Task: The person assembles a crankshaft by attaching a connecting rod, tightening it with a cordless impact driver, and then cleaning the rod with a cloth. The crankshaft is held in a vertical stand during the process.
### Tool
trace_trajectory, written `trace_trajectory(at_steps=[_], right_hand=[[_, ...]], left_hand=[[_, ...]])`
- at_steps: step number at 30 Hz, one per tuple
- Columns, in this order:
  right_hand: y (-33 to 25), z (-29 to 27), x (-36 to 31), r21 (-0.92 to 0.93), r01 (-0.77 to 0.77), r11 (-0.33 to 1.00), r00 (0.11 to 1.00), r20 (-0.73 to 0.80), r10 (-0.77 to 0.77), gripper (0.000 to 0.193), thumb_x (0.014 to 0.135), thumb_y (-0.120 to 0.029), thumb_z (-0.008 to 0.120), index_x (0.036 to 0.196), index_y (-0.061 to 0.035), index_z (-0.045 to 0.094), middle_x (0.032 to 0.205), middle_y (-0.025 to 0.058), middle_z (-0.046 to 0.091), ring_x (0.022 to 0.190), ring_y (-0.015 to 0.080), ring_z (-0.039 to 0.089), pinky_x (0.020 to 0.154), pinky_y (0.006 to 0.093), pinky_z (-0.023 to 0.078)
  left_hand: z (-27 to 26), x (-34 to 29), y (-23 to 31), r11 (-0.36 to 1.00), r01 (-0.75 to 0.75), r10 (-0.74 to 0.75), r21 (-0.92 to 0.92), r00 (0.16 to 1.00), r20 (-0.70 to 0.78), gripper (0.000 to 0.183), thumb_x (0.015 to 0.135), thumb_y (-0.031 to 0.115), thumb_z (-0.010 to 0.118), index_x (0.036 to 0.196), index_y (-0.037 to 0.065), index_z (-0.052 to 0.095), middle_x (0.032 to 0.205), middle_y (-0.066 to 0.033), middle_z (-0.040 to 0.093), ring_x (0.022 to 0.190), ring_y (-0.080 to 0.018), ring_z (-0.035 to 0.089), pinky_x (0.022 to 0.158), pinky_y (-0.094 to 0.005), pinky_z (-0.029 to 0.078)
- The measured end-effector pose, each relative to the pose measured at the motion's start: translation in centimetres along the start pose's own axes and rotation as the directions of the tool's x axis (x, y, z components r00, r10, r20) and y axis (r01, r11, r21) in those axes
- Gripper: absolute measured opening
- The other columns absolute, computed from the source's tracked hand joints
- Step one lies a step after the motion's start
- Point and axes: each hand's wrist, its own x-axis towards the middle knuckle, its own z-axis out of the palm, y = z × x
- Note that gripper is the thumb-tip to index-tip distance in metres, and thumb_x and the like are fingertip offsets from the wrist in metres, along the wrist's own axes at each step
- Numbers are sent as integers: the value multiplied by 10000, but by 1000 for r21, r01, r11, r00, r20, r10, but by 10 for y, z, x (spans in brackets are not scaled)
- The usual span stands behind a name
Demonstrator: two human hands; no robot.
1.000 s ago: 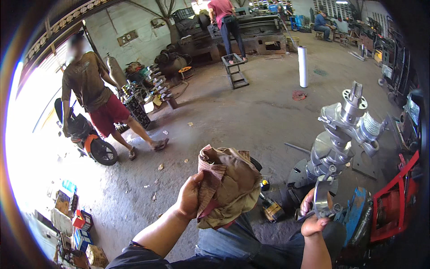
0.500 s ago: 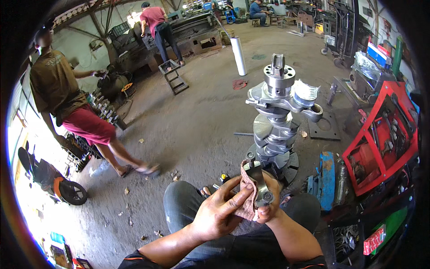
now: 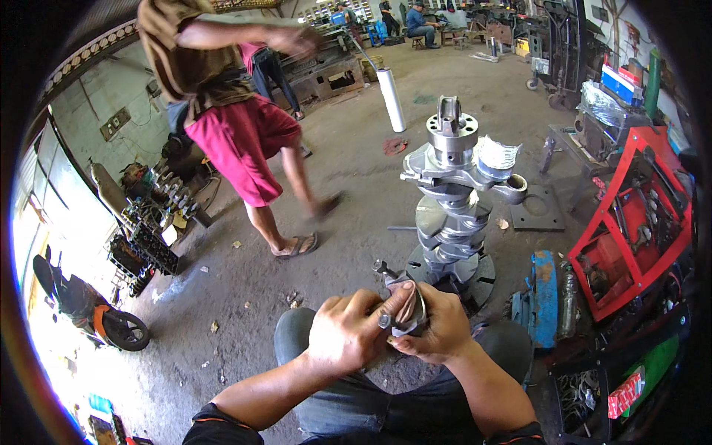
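A connecting rod cap (image 3: 421,315) with two bolts is between my hands, above my lap. My right hand (image 3: 447,326) is closed around its outer side. My left hand (image 3: 345,330) presses a pinkish cloth (image 3: 405,291) into the curved inner face, thumb on the cloth. One bolt sticks out beyond the fingers; the other shows by the left fingertips. Just ahead, a shiny crankshaft (image 3: 451,216) stands upright on a slotted round base (image 3: 482,278). Near its top is a round piece with a white ribbed top (image 3: 495,157), beside a rod end with a round hole (image 3: 517,185).
A person in red shorts (image 3: 241,148) walks close by, ahead left. Red tool rack (image 3: 615,215) and blue metal block (image 3: 545,297) stand at my right. A flat plate (image 3: 538,209) lies behind the crankshaft; a white roll (image 3: 391,100) stands farther off. A motorbike (image 3: 96,315) is at left.
The cap has turned, its bolts now pointing left, and my left thumb has moved onto the cloth inside it. The walking person has come nearer and rightward.
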Motion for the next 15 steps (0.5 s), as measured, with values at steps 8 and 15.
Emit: trace_trajectory(at_steps=[8,15], right_hand=[[1,-4,3,-51,-25,998,1000,13,26,805,623,-742,773,1007,-43,661,828,168,692,773,369,702,665,398,546],[4,-6,7,-156,230,961,973,21,-229,792,502,-687,874,901,-42,646,716,111,631,609,296,647,578,351,511]], left_hand=[[13,-15,7,260,282,-127,-924,958,257,551,861,-41,513,1408,24,529,907,-59,659,839,-146,628,846,-276,491],[-22,-38,-34,125,393,-14,-911,919,394,498,920,358,620,1195,-57,646,1176,-186,681,1067,-266,659,954,-377,495]])
